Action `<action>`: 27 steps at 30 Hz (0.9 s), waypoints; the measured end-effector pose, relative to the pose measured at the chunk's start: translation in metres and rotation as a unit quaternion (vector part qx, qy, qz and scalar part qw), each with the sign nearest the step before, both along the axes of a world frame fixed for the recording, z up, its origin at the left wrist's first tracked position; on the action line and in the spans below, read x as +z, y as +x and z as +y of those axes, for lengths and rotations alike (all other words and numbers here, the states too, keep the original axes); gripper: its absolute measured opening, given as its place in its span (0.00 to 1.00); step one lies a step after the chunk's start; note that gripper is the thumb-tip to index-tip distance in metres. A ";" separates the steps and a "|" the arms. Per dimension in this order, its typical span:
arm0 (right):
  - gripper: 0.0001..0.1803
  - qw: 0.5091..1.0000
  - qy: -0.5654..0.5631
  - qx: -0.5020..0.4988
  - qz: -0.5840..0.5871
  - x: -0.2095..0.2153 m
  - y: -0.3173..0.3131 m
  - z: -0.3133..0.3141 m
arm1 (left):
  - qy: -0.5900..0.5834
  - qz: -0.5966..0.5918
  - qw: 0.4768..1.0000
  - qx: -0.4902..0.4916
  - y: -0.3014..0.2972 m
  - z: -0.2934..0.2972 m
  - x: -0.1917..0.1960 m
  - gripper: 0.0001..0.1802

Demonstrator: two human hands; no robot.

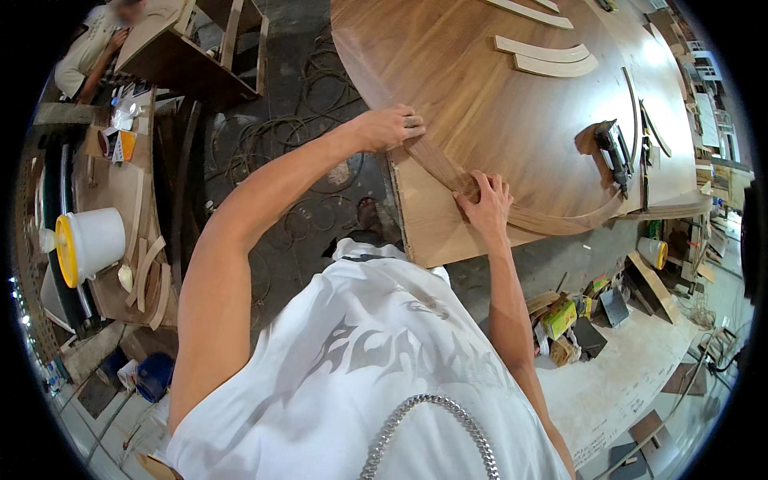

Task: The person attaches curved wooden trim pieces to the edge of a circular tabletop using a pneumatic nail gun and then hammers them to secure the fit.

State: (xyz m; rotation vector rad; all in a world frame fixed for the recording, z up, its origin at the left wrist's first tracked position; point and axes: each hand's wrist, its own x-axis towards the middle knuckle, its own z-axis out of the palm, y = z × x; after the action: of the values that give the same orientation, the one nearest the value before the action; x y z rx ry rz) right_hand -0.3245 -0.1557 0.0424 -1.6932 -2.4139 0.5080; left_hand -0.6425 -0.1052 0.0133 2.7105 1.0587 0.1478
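Note:
A large round wooden tabletop (472, 104) with brown grain lies in front of me. Along its near rim runs a curved wooden strip (438, 165). My left hand (390, 128), with a ring on one finger, is closed around the strip's far left end. Farther right, my right hand (486, 204) grips the same strip, fingers bent over it and thumb toward the left; the undersides of both grips are hidden. Beneath the rim, a pale wooden board (432, 232) sticks out toward me. A black nail gun (614, 156) rests on the tabletop to the right.
Pale curved wood pieces (556, 60) and thin dark strips (634, 112) lie on the tabletop. Hoses (308, 100) tangle on the floor at left. A white bucket with a yellow lid (100, 244) is on the left bench. Another person (88, 52) is at the far left.

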 end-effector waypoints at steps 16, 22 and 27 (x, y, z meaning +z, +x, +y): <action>0.29 0.999 -0.019 0.037 0.017 0.002 0.008 0.006 | 0.013 -0.181 0.983 0.009 0.094 -0.039 -0.027 0.35; 0.25 0.976 -0.139 -0.092 0.142 0.019 0.096 0.091 | 0.030 -0.158 0.987 0.008 0.096 -0.039 -0.023 0.37; 0.22 0.989 0.107 -0.097 0.029 0.002 0.253 0.221 | 0.013 -0.113 0.993 0.011 0.091 -0.049 0.003 0.42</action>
State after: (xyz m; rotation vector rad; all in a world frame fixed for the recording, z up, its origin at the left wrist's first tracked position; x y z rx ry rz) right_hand -0.0718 0.0654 0.0446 -1.7669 -2.1471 0.2558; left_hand -0.5519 -0.1542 0.0162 2.6271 1.0256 0.4639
